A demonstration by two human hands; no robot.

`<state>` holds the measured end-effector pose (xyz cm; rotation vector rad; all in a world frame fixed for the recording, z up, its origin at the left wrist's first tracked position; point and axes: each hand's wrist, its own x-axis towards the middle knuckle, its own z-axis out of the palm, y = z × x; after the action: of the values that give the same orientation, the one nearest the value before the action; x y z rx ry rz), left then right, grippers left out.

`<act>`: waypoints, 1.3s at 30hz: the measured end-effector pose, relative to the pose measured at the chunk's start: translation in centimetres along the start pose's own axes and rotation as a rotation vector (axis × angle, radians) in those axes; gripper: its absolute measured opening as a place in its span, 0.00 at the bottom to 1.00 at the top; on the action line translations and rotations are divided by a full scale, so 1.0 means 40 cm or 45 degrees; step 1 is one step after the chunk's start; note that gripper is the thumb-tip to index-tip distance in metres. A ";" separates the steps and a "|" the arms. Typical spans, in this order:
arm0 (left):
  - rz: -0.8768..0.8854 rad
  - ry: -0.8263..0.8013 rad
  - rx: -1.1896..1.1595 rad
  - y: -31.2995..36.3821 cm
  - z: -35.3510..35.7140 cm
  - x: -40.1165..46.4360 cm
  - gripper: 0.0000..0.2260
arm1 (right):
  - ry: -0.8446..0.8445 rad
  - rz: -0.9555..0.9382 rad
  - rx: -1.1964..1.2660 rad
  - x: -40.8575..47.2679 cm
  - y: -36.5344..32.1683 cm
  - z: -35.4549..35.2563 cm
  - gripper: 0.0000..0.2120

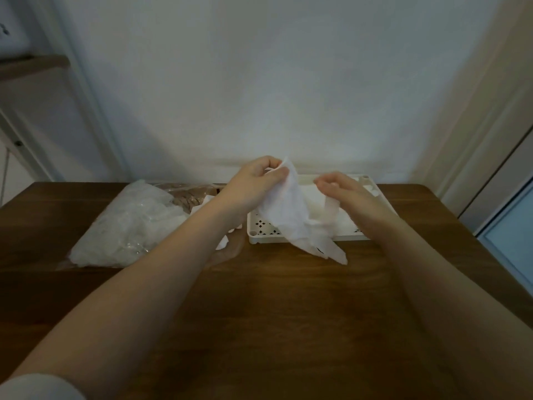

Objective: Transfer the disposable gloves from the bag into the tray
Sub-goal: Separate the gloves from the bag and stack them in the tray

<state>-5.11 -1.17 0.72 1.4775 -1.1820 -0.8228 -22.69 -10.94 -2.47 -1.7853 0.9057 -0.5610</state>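
Head view, looking down at a brown wooden table (288, 313) against a pale wall. Left hand (253, 180) raised above the table, thumb and fingers pinching the top edge of one thin white glove (291, 215); glove hanging down and a little crumpled, its finger ends trailing past the near edge of the tray (259, 236) toward 6 o'clock. Right hand (346, 194) at 3 o'clock from the left one, fingers loosely curled, touching or perhaps pinching the right side of the same glove; cannot tell for sure if it really grips. Tray white, with a pattern of small holes in the floor, standing at about 1 o'clock from the table's middle, close to the wall. Inside it, some white material already lying flat, probably gloves put there before, partly hidden by the hands. Bag (127, 226) clear plastic, lying at 10 o'clock, well filled with white gloves, mouth turned toward the tray, a few loose pieces spilling out beside it. Judging from this: only a small part moved, one glove on the way, most of the gloves waiting in the bag.
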 end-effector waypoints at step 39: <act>-0.265 0.303 1.026 -0.149 0.133 0.208 0.13 | 0.496 -0.145 -1.477 0.224 0.123 -0.093 0.18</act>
<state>-6.17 -10.74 -5.60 2.3093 -1.2503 -0.2714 -21.50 -21.16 -5.94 -2.8235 1.6006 -0.4865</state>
